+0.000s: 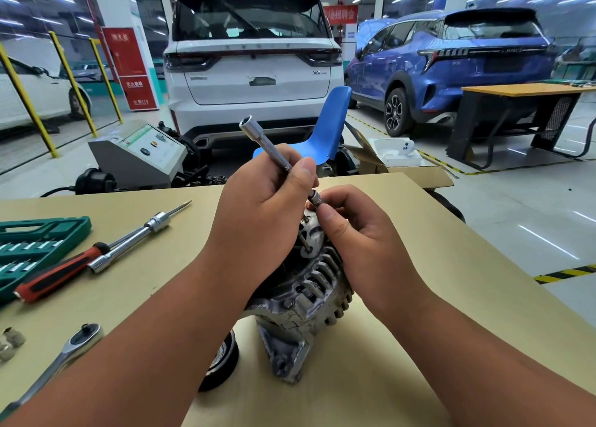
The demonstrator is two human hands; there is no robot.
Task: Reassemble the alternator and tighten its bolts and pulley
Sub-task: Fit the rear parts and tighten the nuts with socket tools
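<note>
The grey, worn alternator [309, 297] stands on the tan table [451, 297], its black pulley [222, 362] low at the left, half hidden by my left forearm. My left hand [264, 207] grips a long chrome extension bar [267, 146] that slants up and away to the left. A small socket [315, 197] sits on the bar's lower end, just above a long bolt [305, 239] at the top of the housing. My right hand [351, 229] pinches that socket with thumb and fingertips. Whether the socket is seated on the bolt head is hidden.
On the left of the table lie a green socket case [35, 249], a red-handled screwdriver [61, 271], a chrome bar with a socket [129, 239], a ratchet wrench [64, 355] and loose sockets [11, 342]. A blue chair [325, 126] and an open cardboard box [403, 162] stand behind.
</note>
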